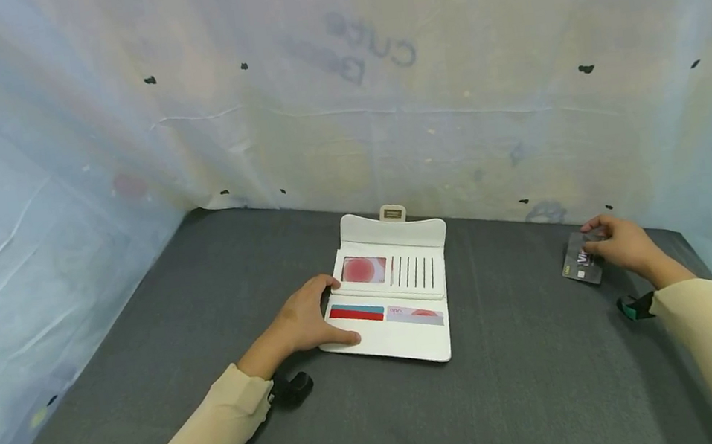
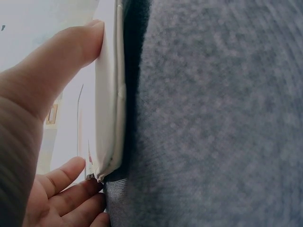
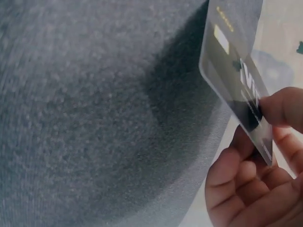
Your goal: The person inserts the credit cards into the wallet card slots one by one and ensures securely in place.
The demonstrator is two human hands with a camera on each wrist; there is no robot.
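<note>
1. Nearest the person, the left hand (image 1: 305,322) rests on the left edge of the open white wallet (image 1: 393,299), thumb laid flat on its lower panel and fingers curved against the side, apparently to keep it spread and steady on the grey mat (image 1: 519,380).
2. The wallet lies open mid-table, with a red-and-blue card (image 1: 357,312) and a pale card (image 1: 414,315) in its lower slots.
3. Further right, near the back curtain (image 1: 338,89), the right hand (image 1: 622,243) pinches a dark card (image 1: 581,260) by its edge, tilted just off the mat, well apart from the wallet.
</note>
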